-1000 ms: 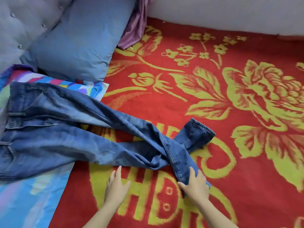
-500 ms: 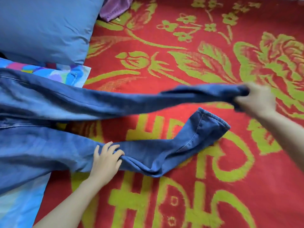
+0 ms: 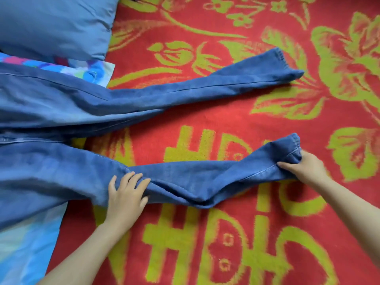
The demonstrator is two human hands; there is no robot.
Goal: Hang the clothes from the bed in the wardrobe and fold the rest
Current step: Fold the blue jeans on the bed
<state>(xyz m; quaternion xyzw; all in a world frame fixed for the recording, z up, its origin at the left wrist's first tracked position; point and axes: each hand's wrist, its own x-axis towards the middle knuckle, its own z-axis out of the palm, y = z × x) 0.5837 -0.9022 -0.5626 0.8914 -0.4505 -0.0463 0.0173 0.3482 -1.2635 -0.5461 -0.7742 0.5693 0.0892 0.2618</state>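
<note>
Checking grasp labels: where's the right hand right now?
Head view, right of centre: the right hand grips the near-leg cuff of the jeans on the red blanket; the left hand presses the same leg further left.

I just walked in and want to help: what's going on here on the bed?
A person has blue jeans spread out on the red flowered blanket, apparently to fold them. The left hand presses flat on the nearer leg midway, while the right hand grips that leg's hem. That leg is rumpled between the hands; the farther leg lies straight, apart from it. A blue pillow lies beyond the jeans.
</note>
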